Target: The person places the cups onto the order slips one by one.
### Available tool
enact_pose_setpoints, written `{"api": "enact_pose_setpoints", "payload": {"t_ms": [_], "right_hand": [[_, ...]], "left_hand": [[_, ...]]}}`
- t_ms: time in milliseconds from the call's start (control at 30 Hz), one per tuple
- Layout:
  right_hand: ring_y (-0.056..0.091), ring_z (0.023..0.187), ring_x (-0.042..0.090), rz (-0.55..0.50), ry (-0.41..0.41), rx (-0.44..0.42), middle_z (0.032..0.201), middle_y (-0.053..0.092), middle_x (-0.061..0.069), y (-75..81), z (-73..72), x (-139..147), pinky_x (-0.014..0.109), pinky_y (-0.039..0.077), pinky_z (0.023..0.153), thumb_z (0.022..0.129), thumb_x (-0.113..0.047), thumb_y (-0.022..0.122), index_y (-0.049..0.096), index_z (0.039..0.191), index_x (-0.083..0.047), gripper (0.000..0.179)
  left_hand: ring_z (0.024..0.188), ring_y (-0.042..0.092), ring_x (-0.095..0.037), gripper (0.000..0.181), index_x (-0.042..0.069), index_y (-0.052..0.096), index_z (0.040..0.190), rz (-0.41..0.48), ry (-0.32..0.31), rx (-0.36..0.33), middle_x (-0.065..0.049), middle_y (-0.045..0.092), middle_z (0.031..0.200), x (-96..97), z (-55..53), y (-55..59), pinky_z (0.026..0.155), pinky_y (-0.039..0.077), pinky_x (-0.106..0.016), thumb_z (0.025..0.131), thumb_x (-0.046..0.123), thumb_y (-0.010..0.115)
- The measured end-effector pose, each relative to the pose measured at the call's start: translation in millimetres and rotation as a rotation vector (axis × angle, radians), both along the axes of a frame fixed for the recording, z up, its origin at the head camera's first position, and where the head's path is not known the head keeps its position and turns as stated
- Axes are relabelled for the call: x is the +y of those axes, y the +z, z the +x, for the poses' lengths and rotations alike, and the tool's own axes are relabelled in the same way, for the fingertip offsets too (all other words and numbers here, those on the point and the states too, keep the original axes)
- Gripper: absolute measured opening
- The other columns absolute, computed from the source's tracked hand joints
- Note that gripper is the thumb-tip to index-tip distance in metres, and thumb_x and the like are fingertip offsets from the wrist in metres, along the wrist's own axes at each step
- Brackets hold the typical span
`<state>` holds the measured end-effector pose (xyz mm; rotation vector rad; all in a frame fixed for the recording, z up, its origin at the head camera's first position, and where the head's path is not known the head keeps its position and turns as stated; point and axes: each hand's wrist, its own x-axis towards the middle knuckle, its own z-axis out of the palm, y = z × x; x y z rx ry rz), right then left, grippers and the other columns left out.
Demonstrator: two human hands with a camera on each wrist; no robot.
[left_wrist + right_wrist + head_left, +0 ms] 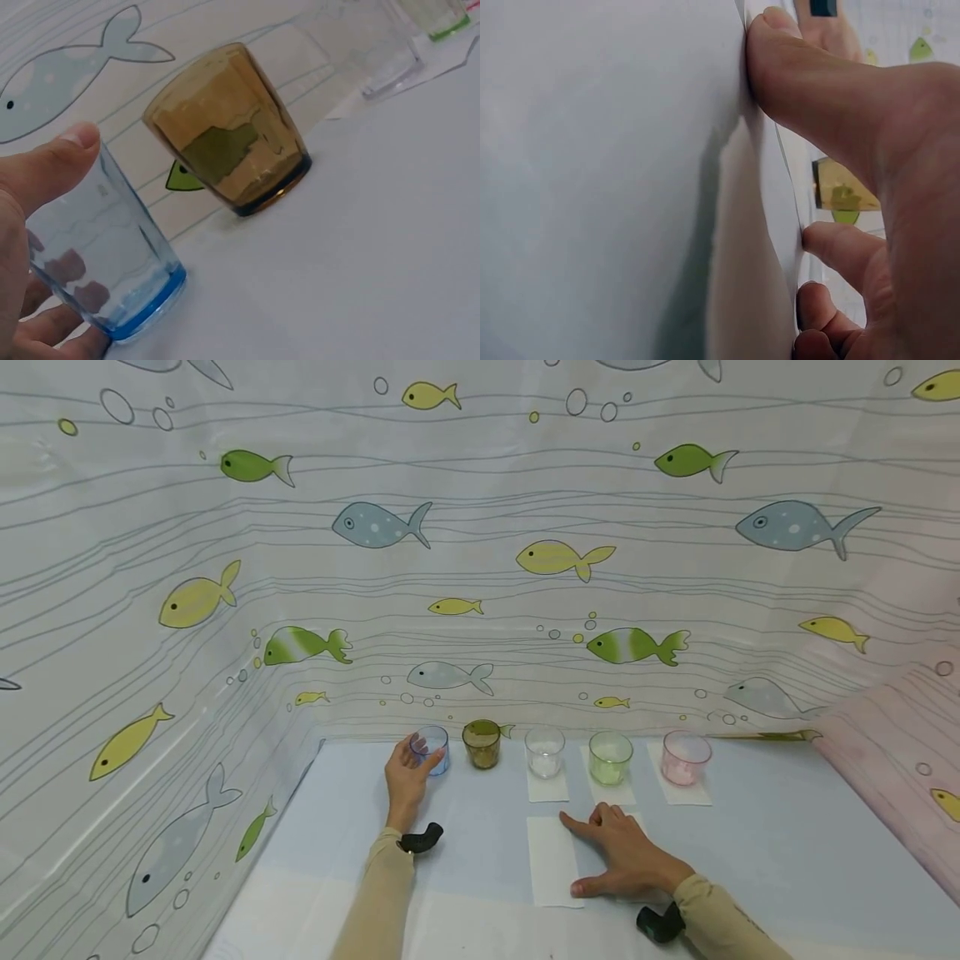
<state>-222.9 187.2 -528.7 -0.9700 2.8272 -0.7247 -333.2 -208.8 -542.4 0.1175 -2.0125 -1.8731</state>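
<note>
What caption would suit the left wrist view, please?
A left hand holds a transparent blue tumbler beside a transparent amber tumbler.

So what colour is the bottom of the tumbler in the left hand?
The base of that tumbler is bright blue, shown best in the left wrist view.

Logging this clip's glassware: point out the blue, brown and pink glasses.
Blue glass (124,244), left wrist view, side wall.
Brown glass (229,135), left wrist view, side wall.
Pink glass (685,762), head view, side wall.
</note>
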Motion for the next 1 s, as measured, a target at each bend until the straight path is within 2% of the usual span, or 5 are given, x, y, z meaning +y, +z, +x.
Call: {"api": "enact_pose_setpoints", "payload": {"t_ms": [133,233,367,700,1000], "right_hand": [[0.035,0.096,0.008,0.003,0.01,0.016,0.105,0.042,-0.006,-2.4,-0.9,-0.1,0.03,0.032,0.081,0.077,-0.072,0.083,0.05,0.16,-0.02,0.104],[0.033,0.096,0.008,0.008,0.018,0.024,0.105,0.041,-0.007,-4.2,-0.9,0.1,0.029,0.031,0.08,0.075,-0.073,0.084,0.049,0.16,-0.02,0.106],[0.032,0.096,0.008,0.005,0.02,0.023,0.105,0.04,-0.007,-4.3,0.6,1.0,0.028,0.03,0.079,0.073,-0.073,0.085,0.049,0.16,-0.02,0.108],[0.034,0.098,0.008,0.01,0.008,0.014,0.107,0.04,-0.008,-4.9,-0.3,2.3,0.029,0.03,0.08,0.071,-0.076,0.085,0.048,0.161,-0.021,0.112],[0.034,0.098,0.009,0.005,-0.003,-0.006,0.107,0.039,-0.008,-1.7,-0.7,2.3,0.029,0.031,0.081,0.07,-0.074,0.087,0.049,0.161,-0.021,0.112]], "left_hand": [[0.141,0.055,-0.047,0.076,-0.007,0.046,0.153,0.0,-0.053,-0.022,-0.033,0.058,0.147,-2.3,4.8,9.8,0.124,0.041,-0.049,0.09,0.007,0.085],[0.14,0.058,-0.044,0.072,-0.004,0.049,0.152,-0.004,-0.084,-0.008,-0.03,0.06,0.147,-4.7,9.5,19.4,0.116,0.051,-0.032,0.09,0.009,0.085],[0.137,0.061,-0.042,0.069,-0.001,0.053,0.15,0.006,-0.155,0.065,-0.028,0.062,0.146,-3.7,15.9,36.2,0.1,0.055,-0.014,0.09,0.008,0.085],[0.14,0.059,-0.041,0.064,-0.008,0.045,0.153,0.209,-0.418,0.236,-0.034,0.054,0.151,12.3,33.4,86.6,0.109,0.055,-0.03,0.094,-0.014,0.069],[0.133,0.064,-0.029,0.066,-0.009,0.049,0.15,0.166,-0.626,0.351,-0.019,0.066,0.144,30.6,50.4,113.9,0.112,0.055,-0.037,0.091,-0.005,0.078]]}}
